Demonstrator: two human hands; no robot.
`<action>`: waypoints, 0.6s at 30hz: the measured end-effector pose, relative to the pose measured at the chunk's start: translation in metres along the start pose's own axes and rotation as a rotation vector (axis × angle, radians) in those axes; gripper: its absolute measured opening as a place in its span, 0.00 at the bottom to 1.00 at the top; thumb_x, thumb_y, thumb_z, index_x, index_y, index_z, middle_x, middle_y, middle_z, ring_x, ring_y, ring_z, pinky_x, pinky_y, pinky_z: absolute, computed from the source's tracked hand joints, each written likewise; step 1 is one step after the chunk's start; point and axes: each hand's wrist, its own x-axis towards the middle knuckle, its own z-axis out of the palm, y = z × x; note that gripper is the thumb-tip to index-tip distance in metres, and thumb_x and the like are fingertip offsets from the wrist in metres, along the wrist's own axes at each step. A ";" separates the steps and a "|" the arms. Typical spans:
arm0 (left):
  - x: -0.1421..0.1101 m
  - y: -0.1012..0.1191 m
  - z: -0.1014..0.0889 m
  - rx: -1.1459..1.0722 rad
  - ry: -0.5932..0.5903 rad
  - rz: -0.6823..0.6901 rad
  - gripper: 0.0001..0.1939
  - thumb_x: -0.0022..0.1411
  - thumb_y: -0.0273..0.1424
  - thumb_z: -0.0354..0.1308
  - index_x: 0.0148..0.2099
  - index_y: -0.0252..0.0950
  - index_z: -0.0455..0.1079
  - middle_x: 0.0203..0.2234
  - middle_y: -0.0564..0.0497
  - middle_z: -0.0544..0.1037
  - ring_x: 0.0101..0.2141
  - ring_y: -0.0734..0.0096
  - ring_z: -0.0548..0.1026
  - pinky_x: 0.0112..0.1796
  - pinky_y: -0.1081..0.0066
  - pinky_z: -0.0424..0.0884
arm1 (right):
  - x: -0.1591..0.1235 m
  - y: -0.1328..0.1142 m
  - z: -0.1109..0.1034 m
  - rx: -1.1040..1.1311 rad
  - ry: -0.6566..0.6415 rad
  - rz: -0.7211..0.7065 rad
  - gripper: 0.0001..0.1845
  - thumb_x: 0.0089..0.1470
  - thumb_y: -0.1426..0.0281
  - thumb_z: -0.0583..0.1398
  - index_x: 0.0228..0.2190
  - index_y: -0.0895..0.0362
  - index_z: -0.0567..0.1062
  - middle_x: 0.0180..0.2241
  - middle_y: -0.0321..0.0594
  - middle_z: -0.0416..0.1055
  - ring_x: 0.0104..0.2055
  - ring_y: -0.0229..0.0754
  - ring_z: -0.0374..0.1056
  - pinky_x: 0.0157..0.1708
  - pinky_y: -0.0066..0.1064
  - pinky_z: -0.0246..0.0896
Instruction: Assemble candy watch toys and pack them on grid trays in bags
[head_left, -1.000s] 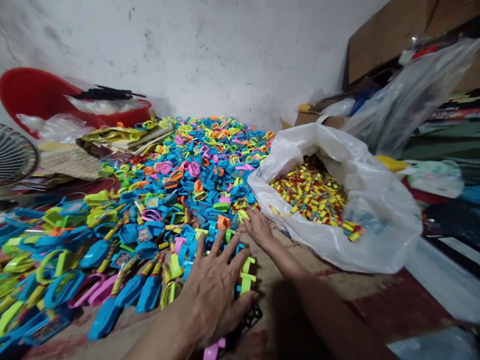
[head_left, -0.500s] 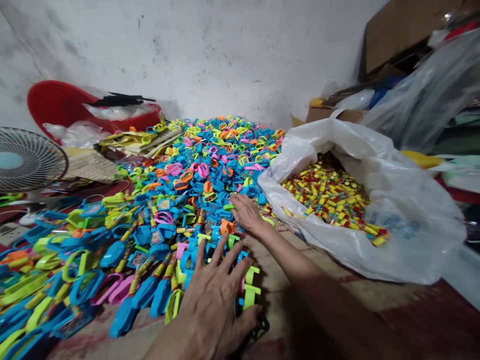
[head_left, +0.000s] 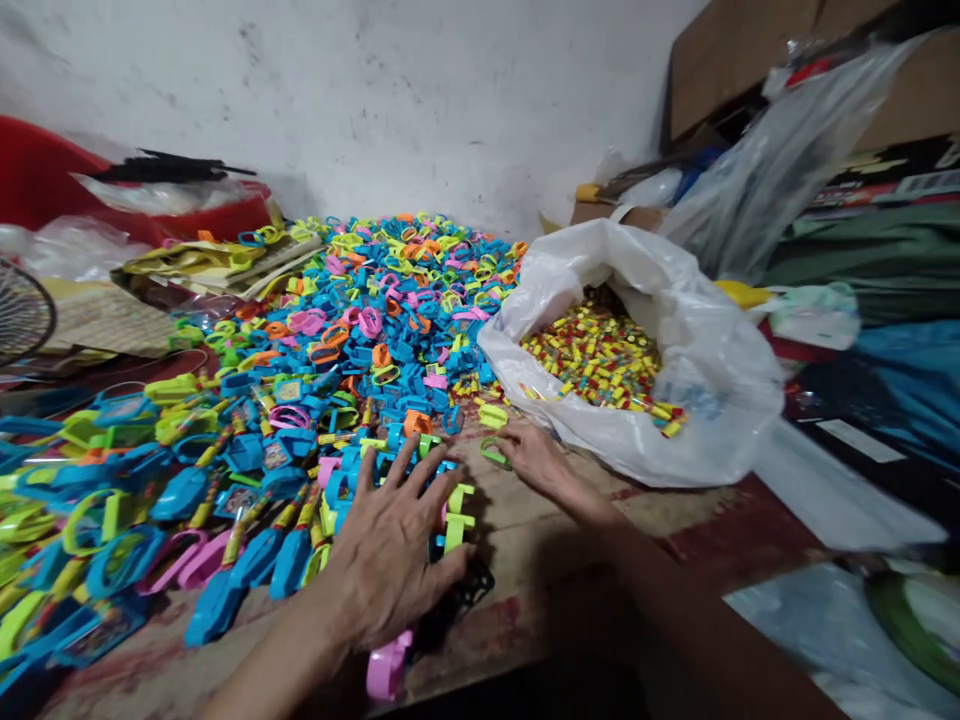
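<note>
My left hand (head_left: 394,550) lies with spread fingers over a cluster of blue, yellow-green and pink plastic toy pieces (head_left: 455,520). Its palm hides part of them. A black perforated piece (head_left: 474,585) shows beside the thumb, and a pink piece (head_left: 388,665) is below the palm. To the right, my right hand (head_left: 536,460) has curled fingers at a small yellow-green plastic band (head_left: 495,452) and appears to pinch its edge. Another yellow-green piece (head_left: 493,415) lies just behind it.
A heap of colourful plastic pieces (head_left: 405,290) reaches the wall. Blue toys with yellow-and-red tubes (head_left: 259,545) spread left. A white bag (head_left: 720,400) holds many small yellow-and-red tubes (head_left: 600,350). A fan (head_left: 26,310) and red chair (head_left: 37,185) stand left; boxes (head_left: 742,60) rise right.
My right hand has drawn back from the heap's edge towards me and to the right, to the yellow-green band. My left hand stays spread on the cluster. The view has turned right.
</note>
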 end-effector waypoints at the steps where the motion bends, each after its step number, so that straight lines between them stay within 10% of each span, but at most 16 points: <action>1: 0.000 0.000 0.000 0.007 0.005 0.000 0.29 0.63 0.46 0.54 0.64 0.46 0.61 0.66 0.48 0.59 0.67 0.45 0.49 0.63 0.36 0.39 | -0.002 0.001 0.001 -0.009 0.005 -0.019 0.13 0.59 0.73 0.55 0.29 0.59 0.79 0.31 0.42 0.77 0.35 0.41 0.70 0.37 0.29 0.61; 11: 0.002 0.000 0.001 0.035 -0.047 -0.025 0.28 0.63 0.45 0.54 0.64 0.48 0.61 0.67 0.51 0.58 0.66 0.43 0.53 0.62 0.34 0.41 | 0.069 -0.049 0.030 -0.055 0.032 -0.275 0.12 0.61 0.70 0.56 0.41 0.59 0.77 0.43 0.48 0.75 0.50 0.50 0.63 0.54 0.41 0.53; 18: 0.001 -0.002 0.003 0.022 -0.019 -0.004 0.28 0.62 0.46 0.54 0.63 0.48 0.61 0.67 0.52 0.58 0.67 0.46 0.50 0.64 0.37 0.37 | 0.068 -0.048 0.037 -0.105 -0.009 -0.353 0.10 0.57 0.76 0.56 0.31 0.60 0.79 0.38 0.52 0.76 0.52 0.56 0.60 0.57 0.53 0.46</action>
